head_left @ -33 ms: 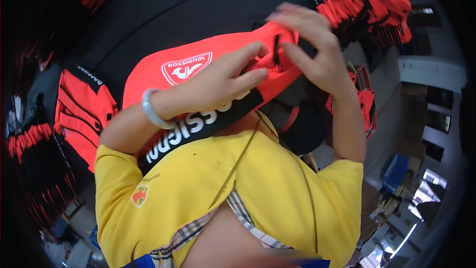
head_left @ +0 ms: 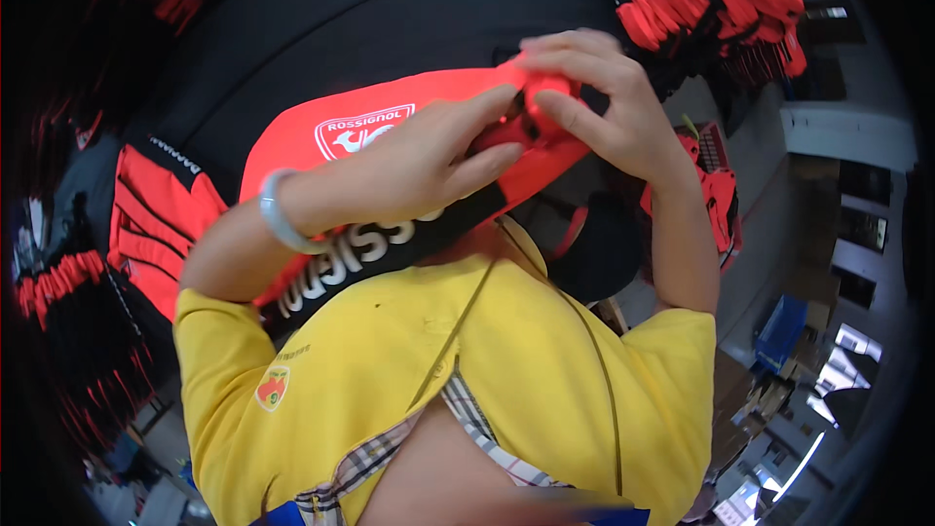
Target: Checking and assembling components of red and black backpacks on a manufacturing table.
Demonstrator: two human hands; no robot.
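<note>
A bright red and black bag (head_left: 302,151) with a white crest and white lettering lies across the black tabletop, close against my yellow shirt. My left hand (head_left: 429,151), with a pale bangle on its wrist, holds the bag near its right end. Red cloth is bunched between its thumb and forefinger; the other fingers are hidden. On that same end, my right hand (head_left: 609,93) grips the cloth, fingers over the far side and thumb on the near side. A small dark gap (head_left: 526,122) shows in the cloth between my hands.
Another red and black bag (head_left: 161,219) lies at the left. Stacks of red and black pieces stand at the far right (head_left: 701,0) and at the left edge (head_left: 73,321). A crate with red pieces (head_left: 719,200) is at right, near a black rounded thing (head_left: 602,248).
My right hand's fingers have closed down over the bag's end, folding the cloth. My left hand has shifted slightly left, and the dark gap has changed shape.
</note>
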